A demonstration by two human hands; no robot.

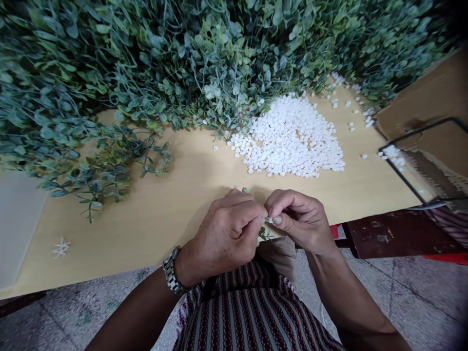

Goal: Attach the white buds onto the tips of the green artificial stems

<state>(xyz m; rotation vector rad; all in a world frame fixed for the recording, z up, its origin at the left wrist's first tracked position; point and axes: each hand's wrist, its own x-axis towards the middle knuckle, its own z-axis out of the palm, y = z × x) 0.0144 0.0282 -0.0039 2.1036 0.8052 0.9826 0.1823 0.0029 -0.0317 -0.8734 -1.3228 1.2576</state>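
Close to the table's front edge, my left hand is closed around an artificial leaf sprig, most of it hidden by the fingers. A few green leaves poke out above and below the fist. Thumb and forefinger of my right hand pinch a small white plastic ring at the sprig's stem end, the fingertips of both hands nearly touching. Whether the ring is around the stem or just against it, I cannot tell. Beyond the hands lies a heap of similar white rings.
Artificial greenery is piled along the table's back, with loose sprigs at left. White star-shaped plastic bits lie front left. A cardboard box and black metal frame stand at right. Stray rings are scattered nearby.
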